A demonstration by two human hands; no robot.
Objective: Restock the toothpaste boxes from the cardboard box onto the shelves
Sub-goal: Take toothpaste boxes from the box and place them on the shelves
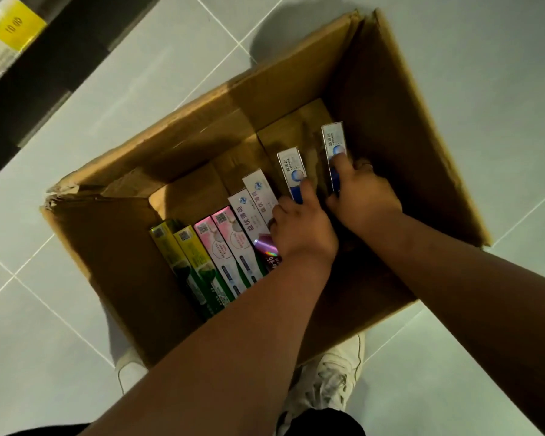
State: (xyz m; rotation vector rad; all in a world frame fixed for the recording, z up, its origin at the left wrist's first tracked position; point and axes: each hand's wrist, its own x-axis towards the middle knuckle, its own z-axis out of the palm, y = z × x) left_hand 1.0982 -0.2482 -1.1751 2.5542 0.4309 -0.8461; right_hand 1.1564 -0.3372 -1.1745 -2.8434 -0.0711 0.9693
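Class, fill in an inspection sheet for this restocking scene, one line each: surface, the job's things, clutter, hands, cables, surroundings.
Surface: grey tiled floor; the open cardboard box stands on it.
Job's things: toothpaste boxes in a row inside: two green boxes, two pink boxes, two white boxes, a shiny purple box, the nearer blue-and-white box and the farther blue-and-white box.
Clutter: nothing seen.
Hands: left hand grips the nearer blue-and-white box; right hand grips the farther blue-and-white box.
Cables: nothing seen.
Surroundings: dark shelf edge with a yellow price label; white shoes beside the box.
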